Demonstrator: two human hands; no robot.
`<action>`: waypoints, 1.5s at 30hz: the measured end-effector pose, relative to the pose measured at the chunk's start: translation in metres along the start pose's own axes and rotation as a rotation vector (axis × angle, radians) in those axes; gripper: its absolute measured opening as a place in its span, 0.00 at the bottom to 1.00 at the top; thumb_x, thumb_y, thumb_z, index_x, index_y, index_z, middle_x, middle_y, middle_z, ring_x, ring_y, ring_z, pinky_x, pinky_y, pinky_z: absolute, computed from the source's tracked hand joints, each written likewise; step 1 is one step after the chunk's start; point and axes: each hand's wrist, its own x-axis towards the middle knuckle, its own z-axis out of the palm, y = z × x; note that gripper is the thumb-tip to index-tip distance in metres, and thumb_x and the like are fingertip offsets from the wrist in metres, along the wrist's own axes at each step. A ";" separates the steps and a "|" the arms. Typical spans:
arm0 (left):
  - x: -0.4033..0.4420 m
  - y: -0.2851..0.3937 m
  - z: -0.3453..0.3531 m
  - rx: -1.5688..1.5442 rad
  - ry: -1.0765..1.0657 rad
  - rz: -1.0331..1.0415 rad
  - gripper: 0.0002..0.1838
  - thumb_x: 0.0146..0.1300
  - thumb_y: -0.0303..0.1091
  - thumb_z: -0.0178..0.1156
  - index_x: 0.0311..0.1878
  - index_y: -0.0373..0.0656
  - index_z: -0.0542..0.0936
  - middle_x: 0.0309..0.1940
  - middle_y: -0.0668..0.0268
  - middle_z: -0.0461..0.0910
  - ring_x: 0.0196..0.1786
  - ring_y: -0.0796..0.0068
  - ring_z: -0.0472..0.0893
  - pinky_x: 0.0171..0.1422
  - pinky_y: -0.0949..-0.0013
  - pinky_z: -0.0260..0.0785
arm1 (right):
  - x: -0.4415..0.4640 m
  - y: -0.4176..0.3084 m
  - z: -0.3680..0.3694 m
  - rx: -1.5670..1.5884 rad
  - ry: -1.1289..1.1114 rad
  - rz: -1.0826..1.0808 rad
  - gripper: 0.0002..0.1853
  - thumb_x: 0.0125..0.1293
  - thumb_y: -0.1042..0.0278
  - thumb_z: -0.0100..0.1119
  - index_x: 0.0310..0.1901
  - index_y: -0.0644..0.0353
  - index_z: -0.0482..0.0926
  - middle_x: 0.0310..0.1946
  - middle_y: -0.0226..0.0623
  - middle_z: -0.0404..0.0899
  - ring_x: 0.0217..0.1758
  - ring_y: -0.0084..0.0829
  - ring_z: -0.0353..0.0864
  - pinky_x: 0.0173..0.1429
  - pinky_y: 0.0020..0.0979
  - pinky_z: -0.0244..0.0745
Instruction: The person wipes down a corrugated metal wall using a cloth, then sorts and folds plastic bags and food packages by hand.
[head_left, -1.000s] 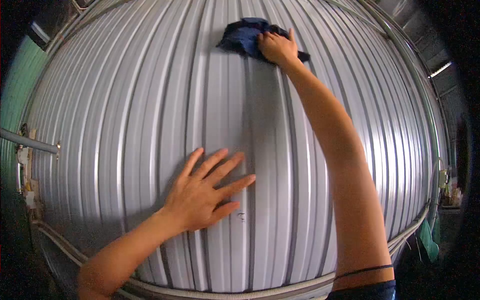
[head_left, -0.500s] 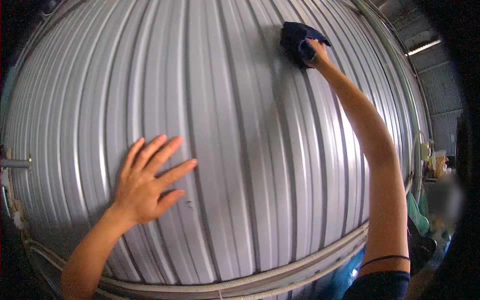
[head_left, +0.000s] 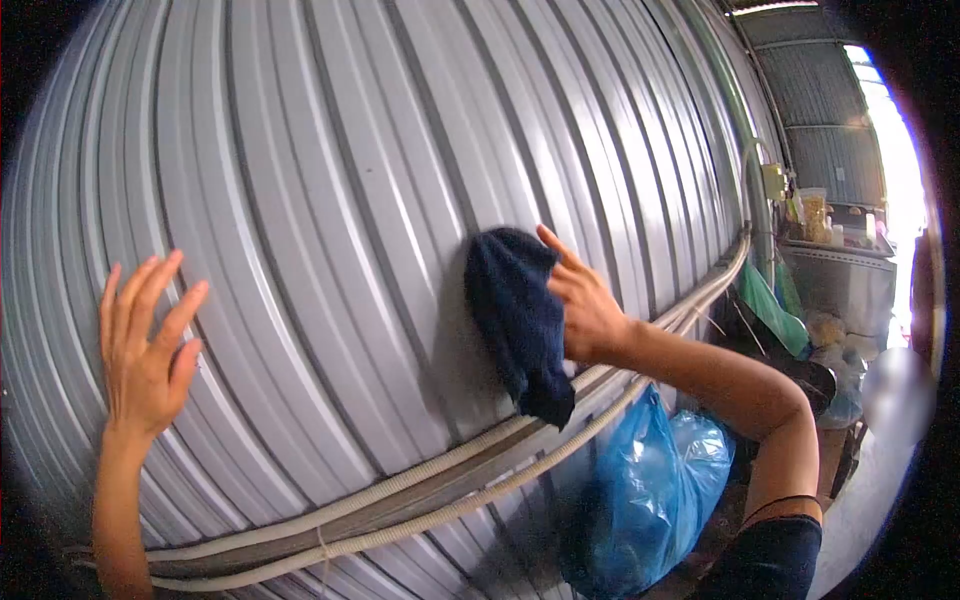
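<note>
A ribbed grey metal wall [head_left: 300, 230] fills most of the view. At the left, my left hand [head_left: 145, 345] has its fingers spread against or just off the ribs, holding nothing. My right hand [head_left: 592, 305] grips a dark blue cloth [head_left: 515, 315] against the wall, right of the middle. The cloth hangs down from the hand, and its lower corner reaches the pale hoses. One finger of my right hand points upward, while the fingers on the cloth are partly hidden.
Pale ribbed hoses [head_left: 470, 450] run along a beam low on the wall. Below them hangs a blue plastic bag [head_left: 650, 490]. Green netting [head_left: 770, 310] and a counter [head_left: 840, 255] holding a jar [head_left: 814, 215] stand at the right, near a bright opening.
My right hand has brought the cloth down the wall, from near the top to just above the hoses. The view has turned right and downward. My left hand remains spread, now farther left in view.
</note>
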 end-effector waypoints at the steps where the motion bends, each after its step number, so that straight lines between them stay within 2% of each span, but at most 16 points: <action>1: 0.008 0.012 -0.005 -0.002 0.001 0.000 0.27 0.61 0.36 0.56 0.65 0.54 0.72 0.70 0.59 0.65 0.73 0.55 0.60 0.78 0.41 0.43 | -0.010 -0.003 0.000 -0.074 -0.043 -0.009 0.25 0.68 0.51 0.51 0.65 0.49 0.71 0.68 0.39 0.67 0.77 0.37 0.54 0.82 0.50 0.26; 7: 0.076 0.089 -0.006 -0.291 0.154 0.276 0.26 0.52 0.34 0.65 0.57 0.59 0.78 0.65 0.65 0.70 0.69 0.62 0.66 0.76 0.45 0.51 | 0.004 0.095 0.011 -0.260 0.269 0.320 0.25 0.56 0.59 0.62 0.56 0.56 0.76 0.62 0.46 0.72 0.71 0.48 0.62 0.78 0.61 0.18; 11: 0.134 0.129 0.009 -0.335 0.224 0.322 0.26 0.51 0.39 0.68 0.57 0.60 0.78 0.63 0.67 0.71 0.68 0.64 0.67 0.77 0.48 0.52 | 0.066 0.217 0.017 -0.159 0.723 0.041 0.27 0.62 0.56 0.61 0.63 0.49 0.73 0.67 0.38 0.68 0.75 0.45 0.57 0.81 0.53 0.29; 13: 0.161 0.145 0.017 -0.378 0.243 0.316 0.25 0.52 0.42 0.68 0.57 0.60 0.79 0.62 0.68 0.71 0.67 0.65 0.67 0.77 0.49 0.52 | 0.113 0.276 -0.016 -0.603 0.470 -0.078 0.25 0.61 0.59 0.62 0.59 0.60 0.74 0.56 0.48 0.75 0.62 0.51 0.71 0.68 0.49 0.61; 17: 0.203 0.166 0.029 -0.461 0.183 0.225 0.24 0.57 0.46 0.65 0.59 0.61 0.77 0.64 0.66 0.70 0.69 0.64 0.66 0.78 0.48 0.49 | 0.160 0.351 -0.011 -0.578 0.608 0.040 0.25 0.65 0.49 0.57 0.62 0.45 0.75 0.64 0.34 0.72 0.70 0.41 0.66 0.75 0.44 0.53; 21: 0.224 0.178 0.041 -0.417 0.145 0.100 0.28 0.62 0.49 0.61 0.66 0.65 0.72 0.71 0.67 0.62 0.74 0.63 0.57 0.81 0.52 0.42 | 0.107 0.343 0.016 -0.127 0.641 -0.053 0.25 0.56 0.56 0.67 0.57 0.51 0.80 0.57 0.40 0.78 0.65 0.41 0.71 0.72 0.45 0.57; 22: 0.224 0.178 0.039 -0.392 0.109 0.106 0.29 0.62 0.47 0.61 0.68 0.66 0.70 0.73 0.68 0.59 0.76 0.64 0.55 0.81 0.53 0.40 | 0.090 0.268 -0.054 -0.142 0.777 -0.547 0.18 0.56 0.63 0.68 0.46 0.62 0.83 0.47 0.47 0.82 0.53 0.48 0.80 0.64 0.45 0.70; 23: 0.223 0.178 0.037 -0.398 0.112 0.103 0.29 0.62 0.47 0.61 0.68 0.66 0.70 0.73 0.68 0.59 0.76 0.64 0.55 0.81 0.53 0.40 | 0.047 0.265 -0.020 -0.359 0.537 -0.154 0.27 0.59 0.57 0.68 0.59 0.56 0.77 0.62 0.43 0.73 0.66 0.41 0.69 0.74 0.44 0.56; 25: 0.224 0.180 0.034 -0.375 0.113 0.074 0.29 0.61 0.46 0.62 0.67 0.66 0.71 0.72 0.68 0.59 0.75 0.64 0.55 0.81 0.53 0.41 | -0.018 0.259 0.017 1.103 0.364 0.248 0.30 0.66 0.54 0.58 0.66 0.59 0.68 0.65 0.48 0.69 0.73 0.46 0.60 0.80 0.48 0.38; 27: 0.224 0.182 0.035 -0.373 0.114 0.066 0.28 0.60 0.45 0.62 0.66 0.65 0.72 0.72 0.68 0.59 0.76 0.65 0.55 0.81 0.53 0.41 | -0.064 0.194 -0.033 -0.221 0.060 0.019 0.33 0.68 0.46 0.51 0.69 0.56 0.64 0.70 0.47 0.61 0.77 0.46 0.51 0.81 0.52 0.25; 29: 0.224 0.185 0.036 -0.356 0.105 0.043 0.28 0.59 0.44 0.63 0.65 0.63 0.73 0.72 0.68 0.60 0.75 0.65 0.55 0.81 0.54 0.42 | -0.096 0.173 -0.032 0.179 0.002 0.151 0.32 0.65 0.47 0.55 0.69 0.47 0.64 0.71 0.46 0.60 0.77 0.44 0.50 0.81 0.53 0.26; 35: 0.223 0.181 0.038 -0.347 0.107 0.054 0.24 0.67 0.30 0.51 0.67 0.57 0.71 0.70 0.64 0.64 0.73 0.62 0.61 0.80 0.53 0.47 | -0.114 0.129 -0.031 -0.046 0.014 0.000 0.24 0.59 0.50 0.60 0.54 0.52 0.79 0.55 0.45 0.75 0.68 0.49 0.64 0.80 0.58 0.37; 38: 0.221 0.173 0.046 -0.477 0.310 -0.015 0.24 0.68 0.31 0.50 0.68 0.52 0.70 0.66 0.63 0.69 0.69 0.61 0.67 0.74 0.56 0.58 | -0.112 0.099 0.000 0.138 -0.283 0.136 0.27 0.57 0.48 0.61 0.56 0.54 0.78 0.55 0.48 0.74 0.68 0.53 0.62 0.80 0.59 0.33; 41: 0.220 0.172 0.048 -0.502 0.336 -0.015 0.24 0.67 0.32 0.52 0.67 0.52 0.71 0.64 0.62 0.70 0.67 0.60 0.68 0.73 0.57 0.60 | -0.034 0.067 -0.003 0.174 0.047 0.229 0.35 0.57 0.42 0.60 0.63 0.54 0.72 0.59 0.50 0.72 0.71 0.55 0.58 0.80 0.58 0.27; 42: 0.219 0.172 0.049 -0.529 0.368 -0.013 0.24 0.65 0.28 0.55 0.66 0.51 0.72 0.63 0.63 0.70 0.66 0.60 0.69 0.72 0.57 0.61 | 0.005 0.054 -0.039 0.208 -0.317 0.388 0.38 0.58 0.41 0.59 0.67 0.52 0.67 0.67 0.51 0.62 0.73 0.60 0.51 0.78 0.59 0.32; 45: 0.220 0.171 0.057 -0.579 0.432 -0.027 0.27 0.62 0.25 0.57 0.66 0.51 0.71 0.63 0.63 0.71 0.66 0.59 0.69 0.72 0.56 0.61 | 0.024 0.075 0.017 0.099 -0.421 0.545 0.43 0.58 0.38 0.59 0.71 0.53 0.62 0.73 0.52 0.55 0.75 0.61 0.50 0.76 0.62 0.37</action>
